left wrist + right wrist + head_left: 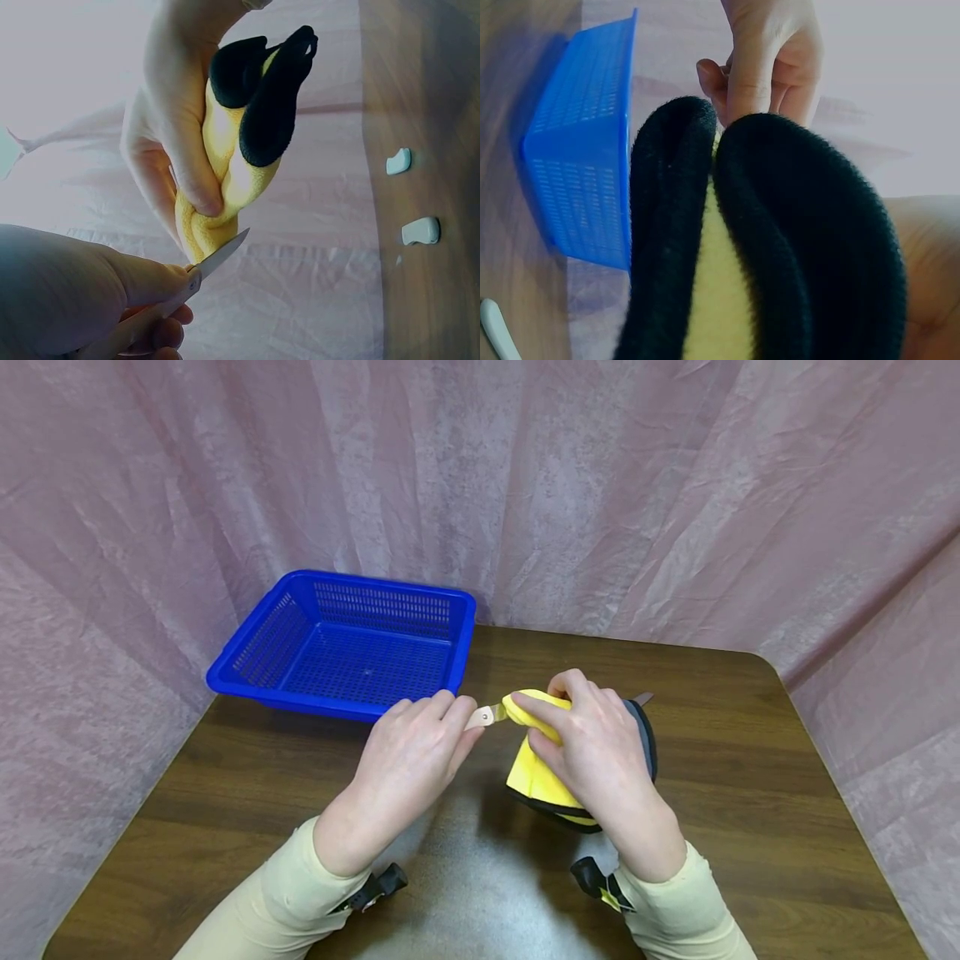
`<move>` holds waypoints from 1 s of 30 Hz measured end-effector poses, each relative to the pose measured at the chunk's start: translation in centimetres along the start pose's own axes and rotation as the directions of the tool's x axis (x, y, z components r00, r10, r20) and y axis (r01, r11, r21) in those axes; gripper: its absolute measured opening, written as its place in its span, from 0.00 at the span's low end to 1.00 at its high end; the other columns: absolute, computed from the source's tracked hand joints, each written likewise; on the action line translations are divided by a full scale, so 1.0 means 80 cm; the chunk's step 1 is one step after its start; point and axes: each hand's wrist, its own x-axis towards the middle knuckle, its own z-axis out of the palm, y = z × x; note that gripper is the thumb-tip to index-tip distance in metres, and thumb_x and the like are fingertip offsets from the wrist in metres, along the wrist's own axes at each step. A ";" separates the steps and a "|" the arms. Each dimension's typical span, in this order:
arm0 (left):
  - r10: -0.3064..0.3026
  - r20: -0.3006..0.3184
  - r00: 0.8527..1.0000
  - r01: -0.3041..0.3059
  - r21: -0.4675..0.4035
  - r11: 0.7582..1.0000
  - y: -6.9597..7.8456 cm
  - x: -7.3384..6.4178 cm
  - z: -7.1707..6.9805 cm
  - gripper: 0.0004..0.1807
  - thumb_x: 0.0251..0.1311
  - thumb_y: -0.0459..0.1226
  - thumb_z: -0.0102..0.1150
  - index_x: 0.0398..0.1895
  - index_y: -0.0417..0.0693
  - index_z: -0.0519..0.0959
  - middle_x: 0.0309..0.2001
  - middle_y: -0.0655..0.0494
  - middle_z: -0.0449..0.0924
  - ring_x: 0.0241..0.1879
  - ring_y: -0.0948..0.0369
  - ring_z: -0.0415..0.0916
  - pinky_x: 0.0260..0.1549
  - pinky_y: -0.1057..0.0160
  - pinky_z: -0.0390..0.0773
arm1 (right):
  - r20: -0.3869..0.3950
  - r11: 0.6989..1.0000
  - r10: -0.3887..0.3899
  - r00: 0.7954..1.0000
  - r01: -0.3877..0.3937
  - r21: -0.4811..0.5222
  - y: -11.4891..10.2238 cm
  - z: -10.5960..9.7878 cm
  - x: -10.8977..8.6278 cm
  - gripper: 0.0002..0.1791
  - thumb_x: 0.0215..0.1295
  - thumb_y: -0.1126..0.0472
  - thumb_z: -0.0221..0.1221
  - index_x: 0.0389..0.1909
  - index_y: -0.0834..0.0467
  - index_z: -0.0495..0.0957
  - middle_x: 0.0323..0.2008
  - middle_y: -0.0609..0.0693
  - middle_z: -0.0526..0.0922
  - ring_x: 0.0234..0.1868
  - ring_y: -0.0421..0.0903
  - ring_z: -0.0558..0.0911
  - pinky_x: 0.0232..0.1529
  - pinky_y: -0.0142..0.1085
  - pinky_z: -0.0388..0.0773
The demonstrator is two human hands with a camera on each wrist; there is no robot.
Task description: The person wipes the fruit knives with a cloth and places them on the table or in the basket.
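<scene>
My left hand (416,743) grips a small knife (482,717) by its pale handle, the blade pointing right. In the left wrist view the blade (223,253) lies against a fold of yellow cloth. That cloth (542,772), black along its edge and grey on its other face, is bunched in my right hand (596,739), whose thumb and fingers pinch the fold around the blade. The right wrist view has the black-edged folds (802,225) up close, hiding the blade, with my left hand (769,67) beyond them.
A blue perforated basket (341,706) stands at the back left of the wooden table (735,793). Two pale handle-like pieces (421,231) lie on the table in the left wrist view. A metal tip (643,698) shows behind the cloth. Pink curtains (525,510) surround the table.
</scene>
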 end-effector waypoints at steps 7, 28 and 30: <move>-0.001 -0.002 1.000 0.001 0.002 1.000 0.000 0.000 -0.001 0.13 0.73 0.42 0.73 0.43 0.44 0.80 0.28 0.55 0.74 0.23 0.53 0.74 0.23 0.59 0.68 | -0.012 1.000 0.010 1.000 -0.010 -0.001 0.005 0.000 0.000 0.26 0.59 0.65 0.79 0.59 0.44 0.92 0.48 0.56 0.82 0.35 0.60 0.81 0.38 0.52 0.79; -0.005 -0.006 1.000 0.005 0.002 1.000 -0.001 0.001 -0.004 0.13 0.73 0.43 0.74 0.44 0.43 0.81 0.28 0.55 0.73 0.23 0.54 0.73 0.22 0.59 0.67 | 0.013 0.997 0.082 0.997 -0.082 -0.013 0.018 -0.002 0.001 0.26 0.62 0.65 0.75 0.61 0.43 0.91 0.49 0.57 0.82 0.34 0.61 0.80 0.35 0.53 0.78; -0.004 -0.009 1.000 0.004 0.005 1.000 -0.001 0.001 -0.004 0.13 0.73 0.43 0.74 0.44 0.43 0.81 0.28 0.55 0.73 0.23 0.54 0.73 0.22 0.59 0.67 | 0.013 0.996 0.090 0.996 -0.090 -0.015 0.019 -0.003 0.000 0.26 0.62 0.65 0.75 0.61 0.43 0.91 0.49 0.56 0.81 0.34 0.61 0.79 0.35 0.53 0.78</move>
